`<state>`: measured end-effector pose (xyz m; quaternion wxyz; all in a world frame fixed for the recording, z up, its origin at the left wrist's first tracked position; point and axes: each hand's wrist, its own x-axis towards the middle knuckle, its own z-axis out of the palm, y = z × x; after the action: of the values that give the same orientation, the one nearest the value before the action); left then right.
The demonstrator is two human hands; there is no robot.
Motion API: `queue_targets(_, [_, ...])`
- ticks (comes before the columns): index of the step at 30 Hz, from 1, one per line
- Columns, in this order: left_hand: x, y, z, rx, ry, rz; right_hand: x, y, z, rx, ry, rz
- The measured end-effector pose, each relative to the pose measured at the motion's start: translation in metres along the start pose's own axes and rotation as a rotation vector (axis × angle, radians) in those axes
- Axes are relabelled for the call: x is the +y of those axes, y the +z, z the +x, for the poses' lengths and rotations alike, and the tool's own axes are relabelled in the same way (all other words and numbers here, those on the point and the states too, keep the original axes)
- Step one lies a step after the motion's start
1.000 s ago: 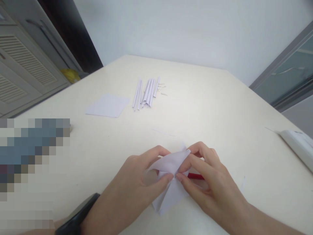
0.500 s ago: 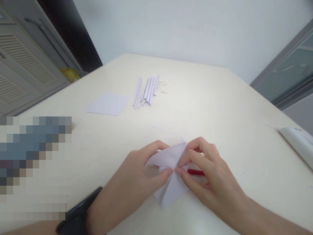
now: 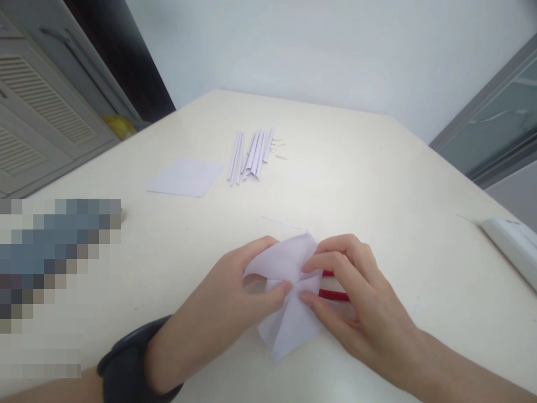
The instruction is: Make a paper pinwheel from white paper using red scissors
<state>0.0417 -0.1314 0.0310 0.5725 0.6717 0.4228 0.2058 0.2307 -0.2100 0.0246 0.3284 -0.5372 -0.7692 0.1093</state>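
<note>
Both my hands pinch one white sheet of paper (image 3: 289, 324) low on the cream table (image 3: 377, 184). My left hand (image 3: 222, 313), with a black watch on its wrist, grips the sheet's left side between thumb and fingers. My right hand (image 3: 356, 305) pinches the right side, fingertips meeting the left hand's at the middle. The upper part of the paper is curled over between the hands. Something red (image 3: 333, 294) with two thin parts shows under my right hand's fingers; I cannot tell what it is.
Several rolled white paper sticks (image 3: 251, 154) lie at the far middle of the table, with tiny scraps beside them. A flat white sheet (image 3: 184, 176) lies to their left. A white object (image 3: 512, 246) sits at the right edge. A blurred patch covers the left.
The hands and paper have shifted slightly up and left. The paper's upper part has curled further over, and more of the red thing shows under my right hand.
</note>
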Motion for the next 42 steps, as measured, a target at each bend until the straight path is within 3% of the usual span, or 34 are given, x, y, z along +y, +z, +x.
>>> queue_targets(7, [-0.002,-0.002,0.002,0.002,-0.028,-0.172,-0.006,-0.002,-0.002,0.098,-0.311,-0.215])
queue_targets(11, [0.001,-0.002,0.004,0.055,-0.043,-0.178,-0.01,-0.001,-0.005,-0.008,-0.431,-0.187])
queue_targets(18, [0.007,-0.003,0.005,0.173,-0.087,-0.267,-0.009,0.004,-0.005,-0.015,-0.377,-0.13])
queue_targets(26, [0.008,-0.003,0.004,0.198,-0.075,-0.365,-0.007,0.004,-0.005,-0.047,-0.339,-0.2])
queue_targets(37, [0.002,-0.005,0.001,0.088,-0.089,-0.468,-0.003,-0.001,-0.002,-0.018,-0.31,-0.223])
queue_targets(42, [0.002,-0.003,0.005,0.115,-0.094,-0.377,0.002,0.005,0.0,-0.109,-0.26,-0.253])
